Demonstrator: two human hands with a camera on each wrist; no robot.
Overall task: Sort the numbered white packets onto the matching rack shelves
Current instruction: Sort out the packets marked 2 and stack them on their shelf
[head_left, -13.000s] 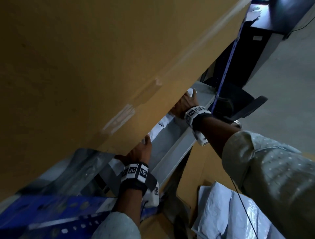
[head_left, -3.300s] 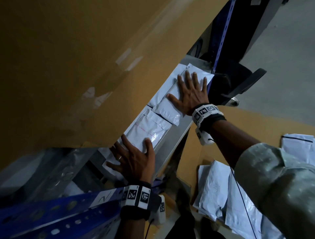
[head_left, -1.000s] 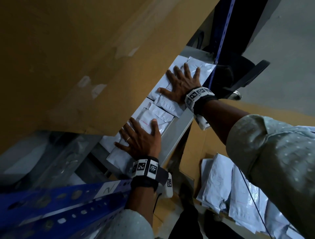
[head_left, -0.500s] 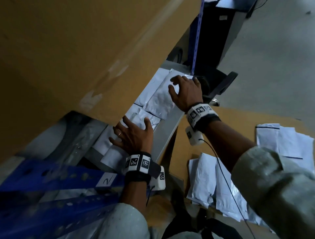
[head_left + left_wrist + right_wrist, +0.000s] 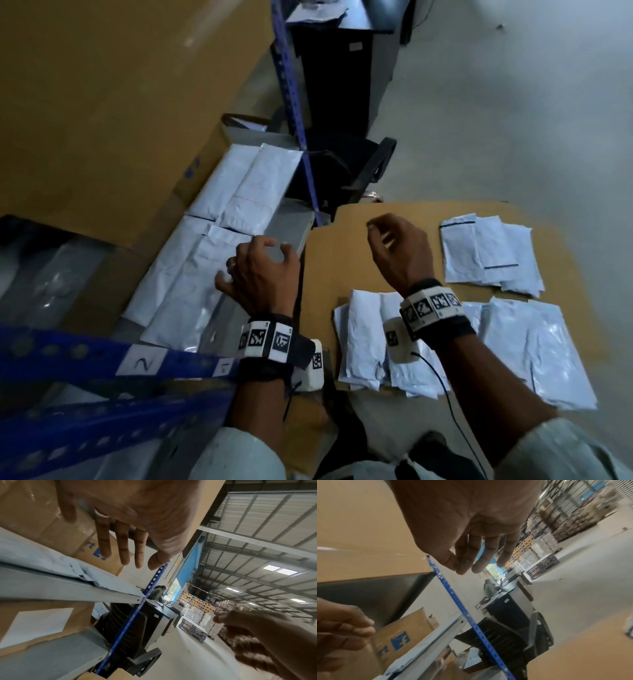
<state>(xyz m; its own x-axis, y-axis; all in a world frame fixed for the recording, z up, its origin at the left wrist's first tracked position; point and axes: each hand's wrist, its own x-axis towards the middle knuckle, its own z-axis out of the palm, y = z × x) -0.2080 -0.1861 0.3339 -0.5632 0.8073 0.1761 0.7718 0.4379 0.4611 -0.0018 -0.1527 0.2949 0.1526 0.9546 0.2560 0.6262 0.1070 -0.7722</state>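
White packets (image 5: 239, 192) lie in a row on the grey rack shelf (image 5: 291, 229), under a big cardboard box. More packets rest on a cardboard sheet (image 5: 329, 267) to the right: a near pile (image 5: 363, 342), a right pile (image 5: 534, 346) and a far pile (image 5: 489, 253). My left hand (image 5: 263, 263) hovers over the shelf's front edge with fingers loosely curled, holding nothing; in the left wrist view its fingers (image 5: 123, 550) hang above the shelf packets (image 5: 51, 563). My right hand (image 5: 394, 240) floats above the cardboard sheet, relaxed and empty, as its own view shows (image 5: 471, 561).
A blue rack beam (image 5: 85, 356) carries labels "2" (image 5: 142, 363) and "1" (image 5: 224, 366). A blue upright (image 5: 294, 96) stands at the shelf's far end, with a black chair (image 5: 342, 171) behind it. The large cardboard box (image 5: 120, 85) overhangs the shelf. Grey floor lies to the right.
Both hands have lifted off the packets on the shelf. The right hand has swung right over the cardboard sheet, and the left has drawn back to the shelf's edge.
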